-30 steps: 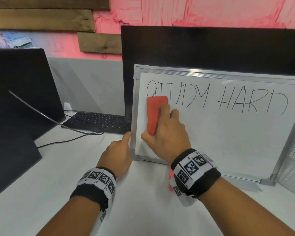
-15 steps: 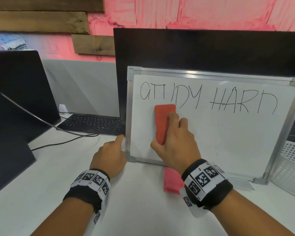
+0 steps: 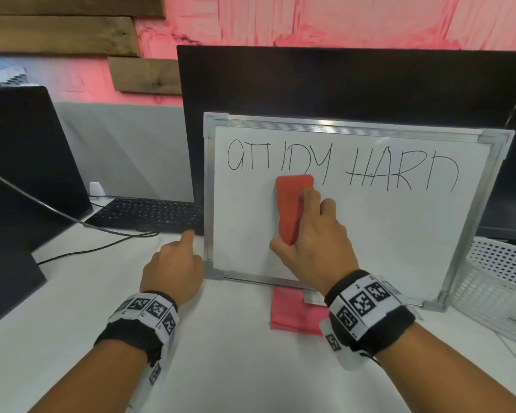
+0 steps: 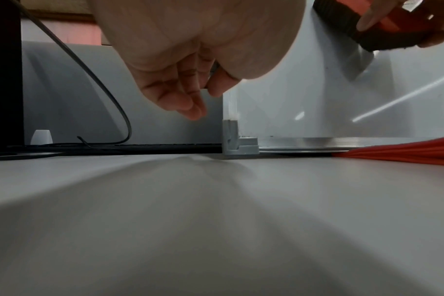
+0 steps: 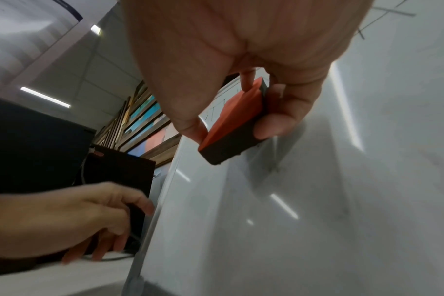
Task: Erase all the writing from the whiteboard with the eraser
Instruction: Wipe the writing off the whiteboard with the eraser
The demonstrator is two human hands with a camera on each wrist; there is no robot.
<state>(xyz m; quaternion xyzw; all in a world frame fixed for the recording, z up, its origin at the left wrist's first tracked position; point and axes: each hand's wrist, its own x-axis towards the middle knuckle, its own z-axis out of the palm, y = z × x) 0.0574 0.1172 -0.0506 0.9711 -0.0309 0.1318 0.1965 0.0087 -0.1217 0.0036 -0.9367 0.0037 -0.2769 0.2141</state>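
Note:
A silver-framed whiteboard [image 3: 399, 234] leans upright on the desk, with black writing [image 3: 340, 168] along its top; the lower parts of the left letters are wiped away. My right hand [image 3: 313, 234] grips a red eraser [image 3: 292, 210] with a black felt face [image 5: 228, 148] and presses it on the board just under the "D". My left hand [image 3: 176, 260] rests on the desk by the board's lower left corner [image 4: 231, 140], fingers loosely curled and holding nothing, forefinger beside the frame's left edge.
A red cloth [image 3: 295, 314] lies under the board's bottom edge. A black keyboard [image 3: 149, 213] and cable [image 3: 72, 251] sit left of the board, dark monitors [image 3: 340, 81] behind and at left. A white perforated basket [image 3: 501, 281] stands at right.
The eraser and my right hand slid rightward along the bottom of the left word, wiping off the lower parts of its letters. The left hand stayed by the corner.

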